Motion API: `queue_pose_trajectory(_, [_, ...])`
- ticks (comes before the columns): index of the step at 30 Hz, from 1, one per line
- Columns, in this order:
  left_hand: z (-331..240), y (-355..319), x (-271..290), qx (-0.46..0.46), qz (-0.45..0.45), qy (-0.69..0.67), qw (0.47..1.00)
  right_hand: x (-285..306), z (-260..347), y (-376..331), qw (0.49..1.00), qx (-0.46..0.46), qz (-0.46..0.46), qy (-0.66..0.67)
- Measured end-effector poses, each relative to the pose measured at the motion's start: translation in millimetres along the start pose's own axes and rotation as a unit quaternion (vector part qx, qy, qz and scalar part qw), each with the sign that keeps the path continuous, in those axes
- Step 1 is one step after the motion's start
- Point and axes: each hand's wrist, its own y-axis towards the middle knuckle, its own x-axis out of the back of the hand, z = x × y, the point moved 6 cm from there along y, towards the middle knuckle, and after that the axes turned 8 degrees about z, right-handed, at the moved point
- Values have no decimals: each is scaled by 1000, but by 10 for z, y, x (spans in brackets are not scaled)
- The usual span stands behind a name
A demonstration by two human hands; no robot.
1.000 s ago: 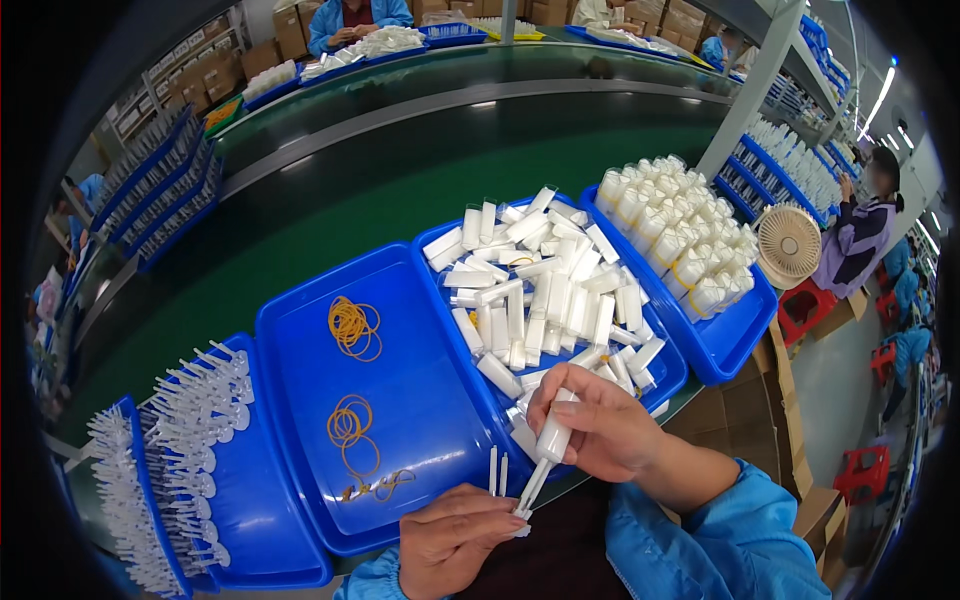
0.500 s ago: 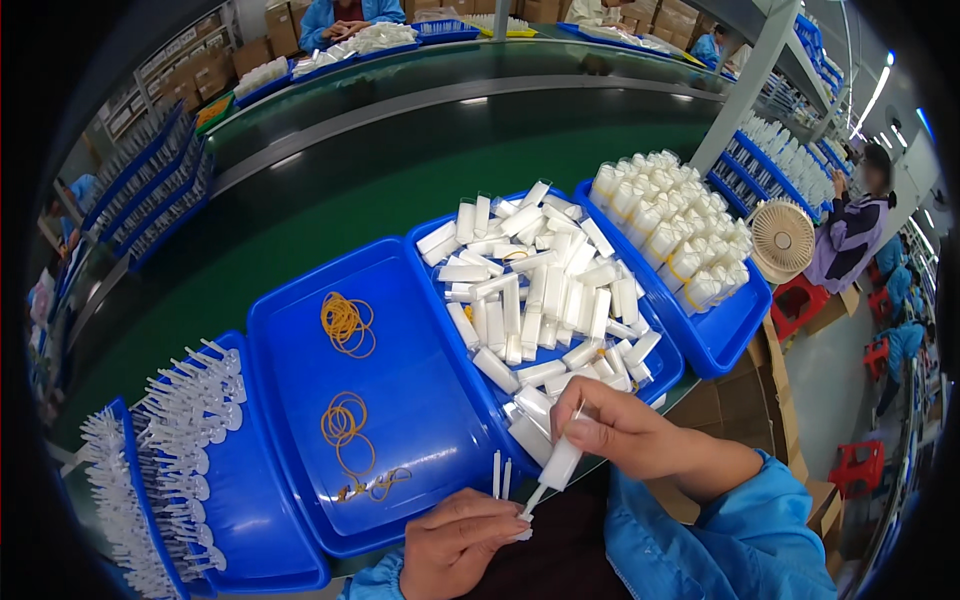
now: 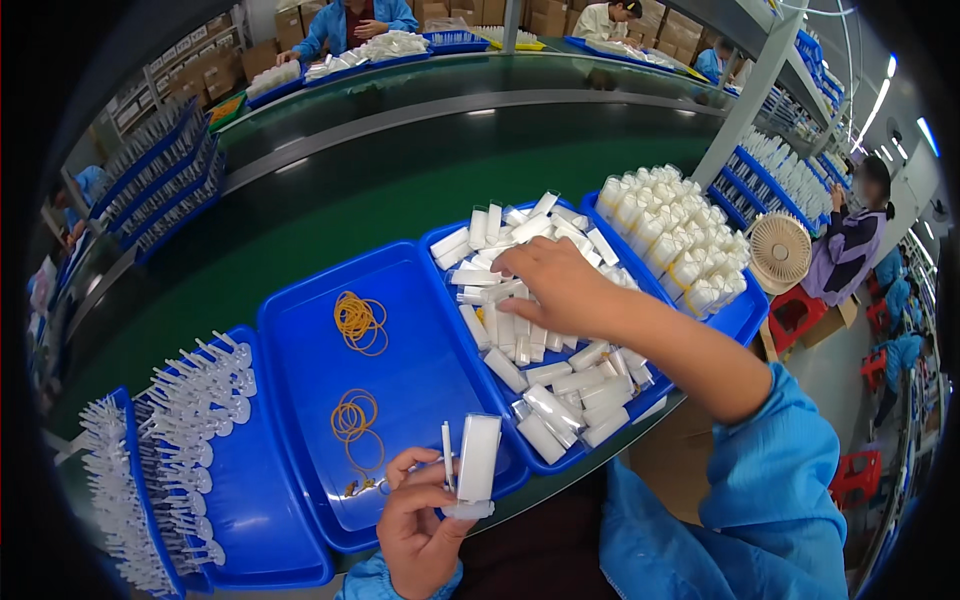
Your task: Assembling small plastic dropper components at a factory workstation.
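Right hand [image 3: 562,287] moved toward 11 o'clock, fingers parted over loose packets [image 3: 578,382] | left hand [image 3: 424,530] grasping white packet [image 3: 480,457] | packet at the nearer left hand's 1 o'clock, long axis 12–6

Bright ceiling tubes [image 3: 928,136] at upper right, soft glare on a blue tray [image 3: 420,375], black fisheye corners, bent edges

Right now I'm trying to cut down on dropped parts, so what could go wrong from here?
The left hand holds a white block only at its low end, so it might tilt or slip if bumped. The thin white prong beside it stands uncovered and could catch on something. The right hand is over loosely heaped white pieces, some close to the near rim of their blue tray; one might be nudged out.
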Motion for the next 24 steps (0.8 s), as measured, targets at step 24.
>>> queue_pose_trajectory(24, [-79,89,-90,-4,100,87,991,316,820,-520,964,261,-35,41])
